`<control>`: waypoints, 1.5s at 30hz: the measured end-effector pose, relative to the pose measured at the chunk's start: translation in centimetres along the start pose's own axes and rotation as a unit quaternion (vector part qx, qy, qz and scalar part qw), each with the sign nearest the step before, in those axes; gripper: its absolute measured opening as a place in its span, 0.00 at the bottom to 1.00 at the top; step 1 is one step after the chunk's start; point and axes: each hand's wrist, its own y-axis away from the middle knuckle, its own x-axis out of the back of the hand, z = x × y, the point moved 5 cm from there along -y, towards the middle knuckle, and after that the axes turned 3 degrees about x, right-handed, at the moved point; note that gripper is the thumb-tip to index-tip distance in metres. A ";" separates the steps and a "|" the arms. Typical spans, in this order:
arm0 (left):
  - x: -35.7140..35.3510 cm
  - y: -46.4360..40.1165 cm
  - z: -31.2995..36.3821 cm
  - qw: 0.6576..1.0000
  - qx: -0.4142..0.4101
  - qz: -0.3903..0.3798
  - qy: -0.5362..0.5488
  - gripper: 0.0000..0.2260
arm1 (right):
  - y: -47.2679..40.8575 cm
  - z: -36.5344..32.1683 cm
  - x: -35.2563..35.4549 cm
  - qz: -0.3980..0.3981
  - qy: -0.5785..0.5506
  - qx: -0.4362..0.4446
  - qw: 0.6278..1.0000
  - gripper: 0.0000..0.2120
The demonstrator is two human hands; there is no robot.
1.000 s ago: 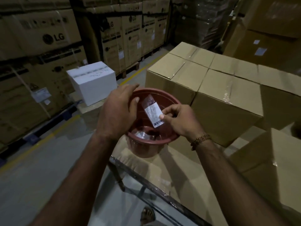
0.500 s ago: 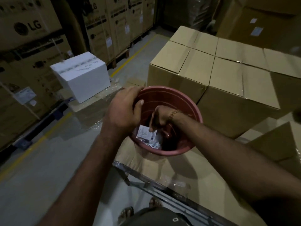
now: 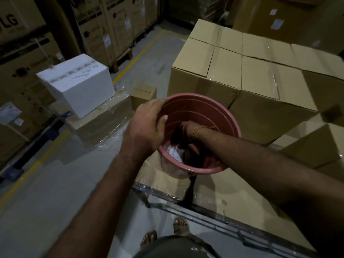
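Note:
A pink plastic bucket (image 3: 201, 112) stands tilted on a flat carton in front of me. My left hand (image 3: 147, 127) grips its near-left rim, thumb inside and fingers outside. My right hand (image 3: 186, 135), with a bracelet at the wrist, reaches deep into the bucket; its fingers are dark and blurred, so what they hold is hidden. Small clear packets with white labels (image 3: 175, 152) lie at the bucket's bottom beside that hand.
Tall taped cardboard boxes (image 3: 242, 81) stand right behind the bucket. A white box (image 3: 78, 82) sits on wrapped cartons at the left, a small carton (image 3: 143, 93) next to it. A metal trolley rail (image 3: 223, 216) runs below. Stacked LG cartons (image 3: 22, 53) line the aisle.
My right hand carried a labelled packet from the rim down into the bucket and now reaches deeper. My left hand kept its hold on the rim. The view tilted downward.

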 end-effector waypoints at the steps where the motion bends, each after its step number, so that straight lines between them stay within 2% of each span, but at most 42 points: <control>1: 0.0 0.0 0.0 1.000 0.001 -0.002 0.001 0.20 | 0.0 0.0 0.8 0.010 0.023 -0.001 1.000 0.17; 4: 0.0 0.0 -0.3 1.000 0.002 -0.011 -0.001 0.19 | 1.7 -0.4 3.1 0.029 0.033 0.003 0.999 0.15; 7: 0.0 -0.2 -0.1 1.000 0.001 -0.016 -0.012 0.20 | 3.5 -0.2 4.1 0.027 -0.053 0.026 0.998 0.16; 11: 0.4 -0.4 0.7 1.000 0.001 -0.006 -0.022 0.19 | 7.1 0.0 5.4 0.096 -0.154 0.063 0.981 0.18; 19: 0.8 -0.9 5.0 0.998 -0.053 0.012 -0.019 0.20 | 15.0 1.2 5.6 0.283 -0.311 0.098 0.902 0.09; 25: -1.8 0.6 10.7 0.993 -0.118 -0.004 0.005 0.20 | 21.3 4.6 4.3 0.382 -0.389 0.089 0.833 0.05; 30: -5.1 3.1 17.3 0.985 -0.163 -0.040 0.036 0.20 | 28.1 8.7 3.0 0.438 -0.375 0.064 0.815 0.06; 36: -10.3 6.5 25.2 0.980 -0.186 -0.052 0.040 0.21 | 37.1 15.8 1.2 0.503 -0.319 -0.004 0.803 0.05; 42: -15.9 10.4 31.9 0.991 -0.100 -0.067 0.061 0.21 | 44.0 23.1 -0.9 0.507 -0.228 -0.040 0.830 0.08; 45: -18.5 12.2 34.3 0.991 -0.059 -0.098 0.074 0.21 | 46.0 25.8 -1.8 0.515 -0.174 -0.044 0.838 0.09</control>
